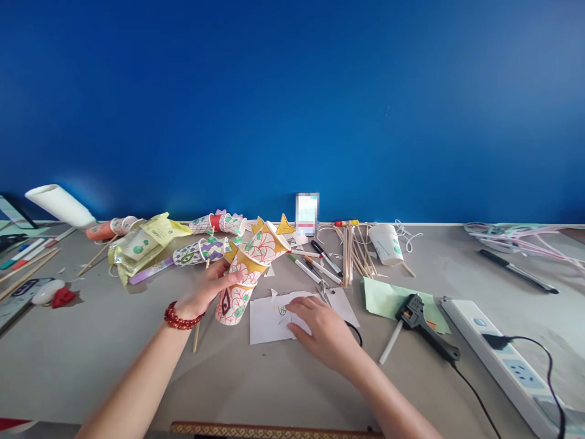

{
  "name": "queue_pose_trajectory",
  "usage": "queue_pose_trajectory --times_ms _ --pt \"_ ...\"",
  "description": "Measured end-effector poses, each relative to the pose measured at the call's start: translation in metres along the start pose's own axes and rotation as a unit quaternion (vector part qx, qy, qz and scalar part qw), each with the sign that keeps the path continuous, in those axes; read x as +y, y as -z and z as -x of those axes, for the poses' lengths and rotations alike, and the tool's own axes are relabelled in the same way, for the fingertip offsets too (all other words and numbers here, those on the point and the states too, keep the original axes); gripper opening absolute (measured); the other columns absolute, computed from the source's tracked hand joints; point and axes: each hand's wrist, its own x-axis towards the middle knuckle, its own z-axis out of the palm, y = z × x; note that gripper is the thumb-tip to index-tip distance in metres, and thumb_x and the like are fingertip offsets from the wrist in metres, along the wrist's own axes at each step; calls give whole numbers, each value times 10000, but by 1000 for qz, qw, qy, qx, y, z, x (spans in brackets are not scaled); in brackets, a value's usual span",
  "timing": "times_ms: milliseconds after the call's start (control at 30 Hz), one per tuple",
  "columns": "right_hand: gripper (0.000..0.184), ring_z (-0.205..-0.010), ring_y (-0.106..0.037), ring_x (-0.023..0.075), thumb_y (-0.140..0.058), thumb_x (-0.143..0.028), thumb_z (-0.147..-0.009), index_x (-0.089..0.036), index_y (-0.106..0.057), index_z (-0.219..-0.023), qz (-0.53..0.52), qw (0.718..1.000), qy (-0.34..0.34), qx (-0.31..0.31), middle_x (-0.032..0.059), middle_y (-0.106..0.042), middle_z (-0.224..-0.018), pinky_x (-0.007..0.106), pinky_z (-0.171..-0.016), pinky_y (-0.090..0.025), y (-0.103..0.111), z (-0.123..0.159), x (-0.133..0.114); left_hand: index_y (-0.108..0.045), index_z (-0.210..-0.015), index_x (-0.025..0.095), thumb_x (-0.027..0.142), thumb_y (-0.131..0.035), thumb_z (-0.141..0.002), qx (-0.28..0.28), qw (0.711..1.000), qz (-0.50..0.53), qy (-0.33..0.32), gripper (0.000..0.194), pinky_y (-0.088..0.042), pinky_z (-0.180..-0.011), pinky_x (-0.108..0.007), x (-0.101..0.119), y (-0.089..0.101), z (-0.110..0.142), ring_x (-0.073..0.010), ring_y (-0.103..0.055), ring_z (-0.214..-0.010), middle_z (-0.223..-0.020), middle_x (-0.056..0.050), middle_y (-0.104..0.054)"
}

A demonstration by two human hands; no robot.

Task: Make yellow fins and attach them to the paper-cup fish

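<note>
My left hand [206,291], with a red bead bracelet on its wrist, is closed around a chain of decorated paper cups [247,268] painted with red scales and green dots. The chain lies tilted on the table, its open end toward me. My right hand [320,329] rests palm down on a white sheet of paper [267,320]; its fingers pinch a small white paper cut-out [283,299] at the sheet's top edge. Scissors [325,294] lie partly hidden just beyond that hand.
A black glue gun [423,323] lies on green paper [388,297] to the right, beside a white power strip [503,360]. Marker pens [320,259], wooden sticks [350,253] and a white cup [384,244] lie behind. More decorated cup chains [201,250] lie at back left.
</note>
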Motion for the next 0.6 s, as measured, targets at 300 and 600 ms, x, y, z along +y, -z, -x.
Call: queue_pose_trajectory --times_ms 300,600 --pt "305 -1169 -578 287 -499 -178 -943 -200 -672 -1194 90 992 24 -84 101 -647 -1307 437 -994 -493 -21 -33 -11 -628 -1233 141 542 -697 -819 -12 966 213 146 580 -572 -740 -397 -17 14 5 -320 -752 -880 -1080 -161 -766" --pt "348 -1271 -506 301 -504 -197 -952 -187 -632 -1275 124 992 -1 -25 114 -586 -1415 467 -1072 -426 -28 -48 4 -651 -1209 138 403 -739 -825 5 975 177 137 475 -565 -778 -338 -36 0 1 -258 -736 -918 -1109 -137 -765"
